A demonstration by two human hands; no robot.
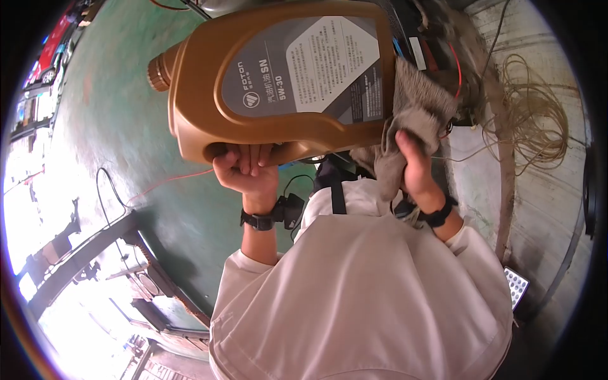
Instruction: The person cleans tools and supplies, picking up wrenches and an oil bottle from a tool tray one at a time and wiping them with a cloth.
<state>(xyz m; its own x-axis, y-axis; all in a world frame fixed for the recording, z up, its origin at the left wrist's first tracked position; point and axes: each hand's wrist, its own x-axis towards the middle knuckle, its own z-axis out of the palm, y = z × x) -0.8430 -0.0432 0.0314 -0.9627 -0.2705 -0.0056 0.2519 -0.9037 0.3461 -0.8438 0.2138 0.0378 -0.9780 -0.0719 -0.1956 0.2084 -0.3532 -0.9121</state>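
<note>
A large bronze-coloured motor oil jug (202,82) with a grey label and white text lies sideways in front of me, its ribbed cap (158,71) toward the left. My left hand (248,168) is closed around the jug's handle at its lower edge, fingers hooked through the opening. At the jug's base end, my right hand (415,161) grips a grey cloth (421,104), thumb on top. The cloth touches the base; some fingers of that hand are hidden behind it. Dark straps circle both wrists.
A coil of thin yellowish hose or wire (535,117) lies at the right. Dark machine parts with a red wire (457,69) sit behind the jug. A metal frame (82,263) stands at the lower left on green floor (126,114). A thin red line crosses the floor.
</note>
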